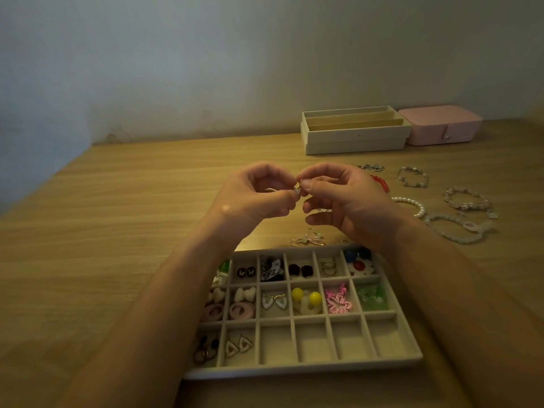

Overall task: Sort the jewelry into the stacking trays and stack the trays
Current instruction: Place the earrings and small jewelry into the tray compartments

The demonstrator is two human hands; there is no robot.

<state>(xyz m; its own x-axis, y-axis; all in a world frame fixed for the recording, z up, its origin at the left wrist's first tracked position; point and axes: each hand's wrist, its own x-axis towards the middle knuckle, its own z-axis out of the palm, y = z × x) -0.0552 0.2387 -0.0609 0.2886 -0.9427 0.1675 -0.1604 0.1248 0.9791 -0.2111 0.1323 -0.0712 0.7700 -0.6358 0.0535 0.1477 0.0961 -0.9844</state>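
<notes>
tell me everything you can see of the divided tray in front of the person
The beige, velvet-looking rectangular tray lies flat on the wooden table. Thin walls split it into three rows of small compartments, six columns showing; the left forearm hides its left edge. The two far rows hold earrings and rings; in the near row two left cells hold earrings and four are bare. Neither the left hand nor the right hand touches it; both pinch a small metal jewelry piece.

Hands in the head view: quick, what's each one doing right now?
Left hand: closed, pinching a small jewelry piece at the fingertips.
Right hand: closed, pinching the same small jewelry piece.
</notes>
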